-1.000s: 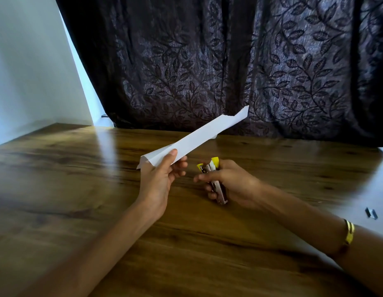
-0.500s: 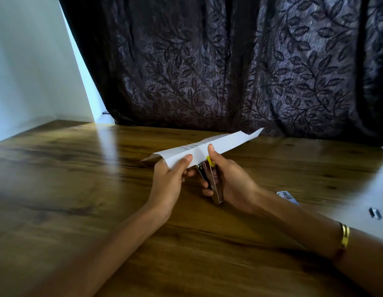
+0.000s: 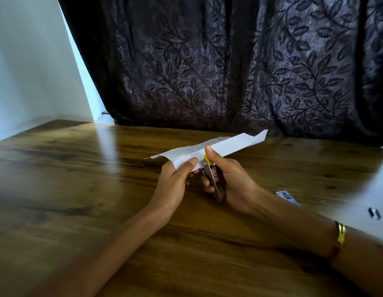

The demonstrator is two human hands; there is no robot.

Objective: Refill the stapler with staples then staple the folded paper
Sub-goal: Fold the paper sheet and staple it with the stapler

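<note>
Head view: folded paper (image 3: 210, 150) set in the stapler (image 3: 215, 181) mouth, frame centre.
Left hand (image 3: 175, 181) pinches the paper's near end at 9 o'clock of the stapler; right hand (image 3: 233, 179) grips the stapler, thumb on top.

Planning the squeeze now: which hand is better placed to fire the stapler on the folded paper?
Right. The right hand already grips the stapler, thumb over the paper's edge at its yellow tip. The left hand pinches the folded paper, better left steadying it.

Dark leafy curtain (image 3: 229, 67) — wooden table (image 3: 68, 189)
</note>
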